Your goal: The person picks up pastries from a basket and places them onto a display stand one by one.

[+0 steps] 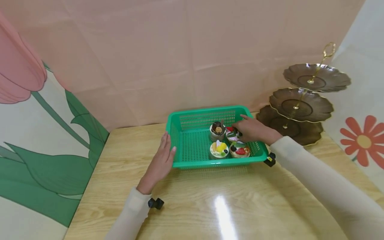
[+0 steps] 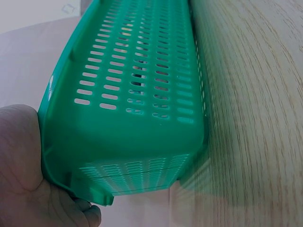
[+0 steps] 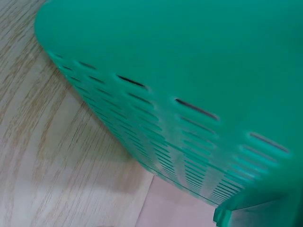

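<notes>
A pink backdrop (image 1: 144,50) rises behind the wood-grain tabletop (image 1: 186,203); toward the back right stands a three-tier stand (image 1: 309,106), its brown scalloped plates edged in gold; left of it, a green basket (image 1: 195,164) with slotted walls sits on the tabletop; the left hand (image 1: 159,161) rests at the basket's left rim, fingers straight and thumb spread, its grip relaxed; the right hand (image 1: 252,128) reaches over the right rim into the basket, fingertips at a dessert cup with red and dark topping (image 1: 232,135), which it partly covers, so I cannot tell whether its grip has closed on it; three more cups stand close around that one in the basket's right half: a chocolate-topped cup (image 1: 217,131) to its left, a cup with yellow fruit (image 1: 219,150) at the front, and a strawberry-topped cup (image 1: 240,150) beside that, nearer the right wall.
</notes>
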`<state>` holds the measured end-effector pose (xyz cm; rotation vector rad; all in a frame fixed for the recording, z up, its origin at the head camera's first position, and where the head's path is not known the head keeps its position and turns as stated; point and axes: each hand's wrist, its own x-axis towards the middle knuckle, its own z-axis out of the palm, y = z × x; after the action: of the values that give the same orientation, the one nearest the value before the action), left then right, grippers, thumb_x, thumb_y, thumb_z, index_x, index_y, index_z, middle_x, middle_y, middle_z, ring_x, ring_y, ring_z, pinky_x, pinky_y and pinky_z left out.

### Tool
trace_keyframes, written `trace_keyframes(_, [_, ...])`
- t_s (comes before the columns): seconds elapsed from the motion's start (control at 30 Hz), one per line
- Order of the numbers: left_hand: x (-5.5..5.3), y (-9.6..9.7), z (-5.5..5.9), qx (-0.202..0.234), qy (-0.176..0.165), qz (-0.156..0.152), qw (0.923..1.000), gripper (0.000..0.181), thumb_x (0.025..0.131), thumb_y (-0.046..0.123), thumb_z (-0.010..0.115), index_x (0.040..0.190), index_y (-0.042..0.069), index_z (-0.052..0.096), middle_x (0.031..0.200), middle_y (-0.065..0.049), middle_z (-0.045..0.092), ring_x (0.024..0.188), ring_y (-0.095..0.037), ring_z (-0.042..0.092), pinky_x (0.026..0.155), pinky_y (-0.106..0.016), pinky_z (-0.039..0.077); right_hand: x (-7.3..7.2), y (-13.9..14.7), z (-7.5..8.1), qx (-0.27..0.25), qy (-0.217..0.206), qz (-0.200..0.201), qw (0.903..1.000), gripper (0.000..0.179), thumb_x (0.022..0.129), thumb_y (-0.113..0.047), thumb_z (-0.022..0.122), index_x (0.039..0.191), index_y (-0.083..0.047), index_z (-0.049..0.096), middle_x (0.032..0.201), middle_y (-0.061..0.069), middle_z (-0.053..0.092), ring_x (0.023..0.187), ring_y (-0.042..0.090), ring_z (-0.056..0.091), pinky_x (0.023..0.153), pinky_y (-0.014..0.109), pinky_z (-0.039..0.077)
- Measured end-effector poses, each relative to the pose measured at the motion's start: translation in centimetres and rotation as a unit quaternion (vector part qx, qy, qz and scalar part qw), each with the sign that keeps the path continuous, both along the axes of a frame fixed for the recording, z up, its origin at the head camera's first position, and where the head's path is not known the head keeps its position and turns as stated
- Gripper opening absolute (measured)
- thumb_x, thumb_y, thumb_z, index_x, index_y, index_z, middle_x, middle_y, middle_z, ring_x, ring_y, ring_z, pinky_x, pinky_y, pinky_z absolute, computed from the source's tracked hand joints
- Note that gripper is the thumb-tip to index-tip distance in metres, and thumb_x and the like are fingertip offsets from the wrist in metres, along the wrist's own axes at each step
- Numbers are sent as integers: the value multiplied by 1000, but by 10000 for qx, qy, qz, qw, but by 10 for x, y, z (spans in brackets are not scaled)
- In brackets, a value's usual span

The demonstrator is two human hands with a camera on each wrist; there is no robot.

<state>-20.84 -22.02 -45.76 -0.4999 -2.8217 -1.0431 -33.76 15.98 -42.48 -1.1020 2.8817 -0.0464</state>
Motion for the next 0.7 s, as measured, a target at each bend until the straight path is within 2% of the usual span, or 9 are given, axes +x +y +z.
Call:
trace_keyframes(0.13, [-1,0,-2,28,-17,-52,10000,65,113,39,24,161,-1,4,170,-12,-6,156,-23,-4,123,-49,12,1,2,0,-130,-20,-86,9999,53,78,-24,88,119,2,68,90,1,72,96,25,69,118,64,18])
trace_keyframes(0.27, [0,1,-4,53,-4,-76,10000,64,114,36,26,161,-2,4,170,-12,-6,156,-24,-4,123,-49,13,3,4,-4,-432,-193,-193,9987,58,76,-24,91,123,-2,63,100,1,70,93,21,69,119,63,13])
trace_keyframes(0.43, [1,1,-3,67,8,-82,9999,64,114,34,28,161,-3,5,170,-12,-6,156,-23,-4,123,-50,13,5,7,-3,-797,-424,-230,9957,64,76,-21,91,129,-5,59,89,-6,67,79,12,66,121,60,7])
trace_keyframes(0.53, [1,1,-2,74,-8,-68,9999,64,114,35,27,161,-2,4,170,-11,-7,156,-22,-4,123,-49,13,4,9,-2,-1072,-485,-287,9926,66,76,-22,91,131,-5,58,93,-4,69,83,15,67,122,58,5])
trace_keyframes(0.63, [1,1,-1,76,-34,-29,10000,65,113,38,25,161,-1,4,171,-11,-7,156,-21,-4,123,-49,13,6,11,0,-1473,-601,-391,9865,68,77,-23,90,133,-5,55,107,3,70,94,22,69,122,58,10])
trace_keyframes(0.7, [1,1,0,75,-45,-6,10000,66,113,40,24,161,-1,5,171,-10,-6,156,-21,-4,123,-49,13,8,13,2,-1797,-729,-491,9798,68,79,-22,89,134,-5,54,114,8,67,99,25,67,117,57,27])
